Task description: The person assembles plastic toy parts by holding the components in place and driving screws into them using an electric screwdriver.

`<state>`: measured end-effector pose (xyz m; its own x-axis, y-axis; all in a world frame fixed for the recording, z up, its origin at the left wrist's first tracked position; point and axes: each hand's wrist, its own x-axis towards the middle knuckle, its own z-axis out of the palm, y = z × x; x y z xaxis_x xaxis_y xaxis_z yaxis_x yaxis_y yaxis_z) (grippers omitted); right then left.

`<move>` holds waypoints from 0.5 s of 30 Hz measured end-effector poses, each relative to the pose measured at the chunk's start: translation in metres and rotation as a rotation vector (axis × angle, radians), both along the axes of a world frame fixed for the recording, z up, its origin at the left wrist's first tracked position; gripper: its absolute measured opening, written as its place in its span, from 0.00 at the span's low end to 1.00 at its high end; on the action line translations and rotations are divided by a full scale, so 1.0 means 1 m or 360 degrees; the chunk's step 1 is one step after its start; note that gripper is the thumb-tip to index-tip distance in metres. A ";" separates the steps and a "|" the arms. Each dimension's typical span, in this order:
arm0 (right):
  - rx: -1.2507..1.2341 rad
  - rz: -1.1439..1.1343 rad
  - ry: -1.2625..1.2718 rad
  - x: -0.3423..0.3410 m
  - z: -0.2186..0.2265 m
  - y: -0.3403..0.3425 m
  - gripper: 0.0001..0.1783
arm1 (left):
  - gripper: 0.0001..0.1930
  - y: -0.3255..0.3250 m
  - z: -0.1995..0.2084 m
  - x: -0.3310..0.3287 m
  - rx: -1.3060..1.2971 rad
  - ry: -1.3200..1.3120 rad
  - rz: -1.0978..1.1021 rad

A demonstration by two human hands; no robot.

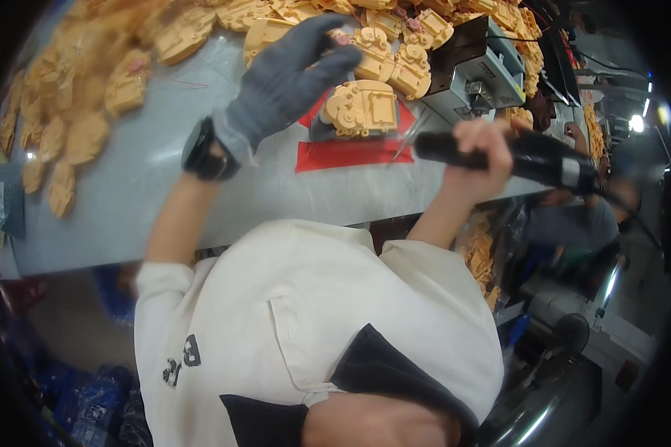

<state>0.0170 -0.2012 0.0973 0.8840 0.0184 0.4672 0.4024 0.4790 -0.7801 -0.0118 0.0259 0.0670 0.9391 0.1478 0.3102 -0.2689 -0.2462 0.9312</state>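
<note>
My left hand (287, 86) wears a grey glove and reaches over the bench. Its fingers and thumb are stretched out and apart, just beside several yellow plastic housings (373, 56), with nothing visibly held. My right hand (484, 156) is bare and wrapped round a black electric screwdriver (548, 158). The screwdriver's tip points left, blurred, near a single yellow housing (361, 109). That housing sits in a dark fixture (322, 130) on the bench, with red tape (335, 156) along its near side.
Piles of yellow housings (71, 89) cover the left and far parts of the metal bench (149, 208). A grey metal box (492, 74) stands right of the fixture. A cable (637, 216) trails from the screwdriver. People are at the right, near a bag of yellow parts (479, 257).
</note>
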 end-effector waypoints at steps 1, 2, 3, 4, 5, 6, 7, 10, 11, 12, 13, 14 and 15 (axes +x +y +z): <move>0.0278 -0.0065 0.0105 0.006 -0.005 -0.029 0.23 | 0.27 0.004 -0.016 -0.006 0.0229 0.0173 0.0009; 0.0299 -0.0255 0.0126 0.008 -0.005 -0.041 0.22 | 0.28 0.000 -0.025 -0.009 0.0461 0.0351 0.0012; 0.0179 -0.0428 0.0126 0.010 -0.009 -0.045 0.21 | 0.28 -0.012 -0.030 -0.011 0.0461 0.0369 -0.0017; 0.0067 -0.0593 0.0107 0.017 -0.011 -0.044 0.21 | 0.29 -0.025 -0.027 -0.006 0.0802 0.0511 0.0002; 0.0103 -0.0646 0.0164 0.019 -0.016 -0.044 0.22 | 0.30 -0.034 -0.027 -0.002 0.1146 0.0651 0.0025; 0.0107 -0.0660 0.0170 0.019 -0.019 -0.041 0.22 | 0.30 -0.037 -0.033 0.002 0.1154 0.0651 0.0010; 0.0048 -0.0543 0.0121 0.017 -0.022 -0.034 0.21 | 0.30 -0.037 -0.042 0.007 0.1016 0.0599 -0.0004; -0.0008 -0.0333 0.0097 0.008 -0.013 -0.006 0.24 | 0.29 -0.036 -0.043 0.009 0.0684 0.0519 -0.0079; -0.0060 -0.0281 0.0077 0.008 -0.011 0.004 0.24 | 0.28 -0.035 -0.046 0.009 0.0551 0.0529 -0.0028; -0.0111 -0.0224 0.0053 0.007 -0.010 0.011 0.25 | 0.26 -0.033 -0.047 0.007 0.0418 0.0534 0.0029; -0.0079 -0.0220 0.0016 0.008 -0.011 0.013 0.25 | 0.26 -0.030 -0.040 0.003 0.0426 0.0532 0.0045; -0.0060 -0.0256 -0.0034 0.010 -0.012 0.009 0.25 | 0.26 -0.033 -0.026 -0.002 -0.0104 0.0477 0.0025; -0.0041 -0.0311 -0.0041 0.012 -0.011 0.006 0.25 | 0.25 -0.030 -0.007 -0.013 -0.0621 0.0424 0.0030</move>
<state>0.0288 -0.1957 0.0865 0.8596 -0.1402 0.4914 0.5058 0.3699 -0.7793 -0.0252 -0.0037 0.0599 0.9745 0.2233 -0.0231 -0.0070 0.1330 0.9911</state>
